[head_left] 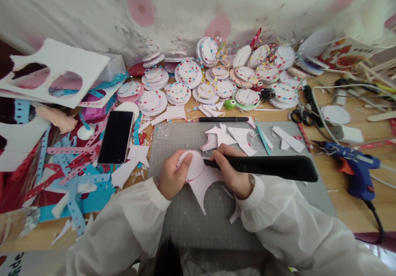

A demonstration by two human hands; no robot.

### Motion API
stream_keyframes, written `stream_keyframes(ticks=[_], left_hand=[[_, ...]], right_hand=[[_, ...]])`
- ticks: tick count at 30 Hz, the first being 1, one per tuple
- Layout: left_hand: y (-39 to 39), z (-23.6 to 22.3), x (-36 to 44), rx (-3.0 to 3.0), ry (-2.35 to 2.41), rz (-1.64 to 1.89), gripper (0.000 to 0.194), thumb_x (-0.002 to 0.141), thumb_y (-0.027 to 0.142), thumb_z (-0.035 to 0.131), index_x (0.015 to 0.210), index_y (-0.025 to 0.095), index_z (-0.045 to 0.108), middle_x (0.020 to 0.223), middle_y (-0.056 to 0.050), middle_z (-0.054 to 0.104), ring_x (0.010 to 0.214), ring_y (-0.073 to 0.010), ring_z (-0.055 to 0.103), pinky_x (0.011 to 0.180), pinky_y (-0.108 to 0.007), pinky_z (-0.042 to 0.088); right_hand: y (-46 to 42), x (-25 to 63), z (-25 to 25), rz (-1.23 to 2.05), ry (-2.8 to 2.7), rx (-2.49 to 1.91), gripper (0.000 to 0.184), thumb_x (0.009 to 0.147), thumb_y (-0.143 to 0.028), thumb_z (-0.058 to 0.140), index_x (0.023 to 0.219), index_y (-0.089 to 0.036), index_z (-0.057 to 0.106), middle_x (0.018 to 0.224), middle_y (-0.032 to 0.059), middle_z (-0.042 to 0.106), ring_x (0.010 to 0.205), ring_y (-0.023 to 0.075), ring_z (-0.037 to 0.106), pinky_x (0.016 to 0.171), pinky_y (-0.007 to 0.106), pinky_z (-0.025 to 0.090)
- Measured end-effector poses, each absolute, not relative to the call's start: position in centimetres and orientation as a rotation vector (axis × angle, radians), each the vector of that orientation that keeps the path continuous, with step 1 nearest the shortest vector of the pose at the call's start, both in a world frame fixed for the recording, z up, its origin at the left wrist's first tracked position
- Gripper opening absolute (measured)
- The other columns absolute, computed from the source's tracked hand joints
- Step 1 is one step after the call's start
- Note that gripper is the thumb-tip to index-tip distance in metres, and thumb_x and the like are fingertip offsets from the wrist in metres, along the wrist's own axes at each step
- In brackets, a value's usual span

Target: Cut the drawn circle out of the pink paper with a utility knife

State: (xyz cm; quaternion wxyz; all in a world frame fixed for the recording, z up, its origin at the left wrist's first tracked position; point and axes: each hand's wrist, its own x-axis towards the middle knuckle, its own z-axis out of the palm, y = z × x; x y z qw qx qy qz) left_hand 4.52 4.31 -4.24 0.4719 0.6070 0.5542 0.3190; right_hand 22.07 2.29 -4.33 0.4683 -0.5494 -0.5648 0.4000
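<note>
- Tracing round a white disc template (pixel 194 163), pressed flat onto a pale paper sheet (pixel 204 187) on the grey cutting mat (pixel 185 218), right in front of the person.
- L hand (pixel 172 178) clamped down on disc, thumb over its top, fingers curled at its left edge.
- R hand (pixel 230 171) gripping a black pen (pixel 272 166); tip touches disc's right edge.
- Red line shows along disc's lower right rim, so outline looks partly drawn; left side hidden by L hand, can't tell how much is left. Sheet not yet cut round this circle, though it already has curved cut-outs at its edges.
- Beyond the hands: white offcuts (pixel 235 138), a second black pen (pixel 223 119).
- Further back: many finished-looking discs w/ coloured dots (pixel 187 71), stacked – prob. lots already done.
- Left of L hand: phone (pixel 116 137), blue + red punched strips (pixel 74 173).
- Right of R hand: blue glue gun (pixel 352 166), scissors (pixel 298 115).
</note>
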Motion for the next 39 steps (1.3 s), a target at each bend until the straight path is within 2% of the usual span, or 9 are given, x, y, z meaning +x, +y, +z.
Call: stream_keyframes(ticks=[9,16,22,31,35,39], left_hand=[[4.3,-4.2,4.4,1.453,1.350,0.750,0.035,0.088,0.047,0.051,0.082,0.015,0.065,0.060,0.000,0.059,0.049,-0.0123,0.050,0.047,-0.022,0.040],[4.4,-4.3,4.3,1.471,1.336,0.746,0.034,0.088,0.046,0.051,0.085,0.015,0.066,0.065,-0.001,0.061,0.056,-0.0136,0.053,0.053,-0.023,0.042],[4.5,-4.0,4.3,1.489,1.342,0.745,0.034,0.087,0.046,0.051,0.080,0.016,0.065,0.063,0.000,0.060,0.056,-0.0133,0.051,0.052,-0.023,0.041],[4.5,-4.2,4.3,1.426,1.316,0.735,0.035,0.087,0.048,0.052,0.082,0.016,0.065,0.058,0.002,0.055,0.048,-0.0109,0.047,0.044,-0.021,0.039],[4.4,-4.1,4.4,1.427,1.318,0.730,0.035,0.087,0.047,0.053,0.082,0.015,0.065,0.062,0.001,0.057,0.050,-0.0107,0.048,0.042,-0.020,0.038],[5.2,-4.6,3.7,1.348,1.352,0.805,0.034,0.085,0.047,0.056,0.086,0.015,0.067,0.059,0.002,0.055,0.047,-0.0095,0.046,0.040,-0.019,0.037]], right_hand=[[2.2,22.7,-4.8,1.061,-1.399,-1.316,0.031,0.091,-0.031,0.052,0.063,-0.019,0.056,0.057,-0.0032,0.050,0.056,0.0117,0.046,0.053,0.026,0.034],[2.7,22.7,-4.2,1.108,-1.417,-1.249,0.031,0.087,-0.027,0.052,0.057,-0.019,0.052,0.051,-0.0039,0.046,0.049,0.0104,0.041,0.049,0.026,0.032],[3.2,23.0,-4.0,1.146,-1.485,-1.225,0.031,0.084,-0.028,0.051,0.054,-0.020,0.050,0.048,-0.0031,0.045,0.047,0.0108,0.039,0.047,0.026,0.032],[3.2,23.5,-4.3,1.213,-1.538,-1.175,0.031,0.084,-0.028,0.052,0.054,-0.020,0.050,0.048,-0.0031,0.045,0.048,0.0111,0.040,0.047,0.026,0.032],[3.5,23.5,-4.1,1.259,-1.543,-1.162,0.030,0.083,-0.028,0.053,0.054,-0.019,0.050,0.048,-0.0031,0.046,0.048,0.0106,0.040,0.046,0.025,0.033],[3.1,23.8,-4.1,1.430,-1.620,-1.086,0.032,0.082,-0.028,0.054,0.052,-0.020,0.050,0.047,-0.0028,0.048,0.046,0.0106,0.044,0.044,0.024,0.034]])
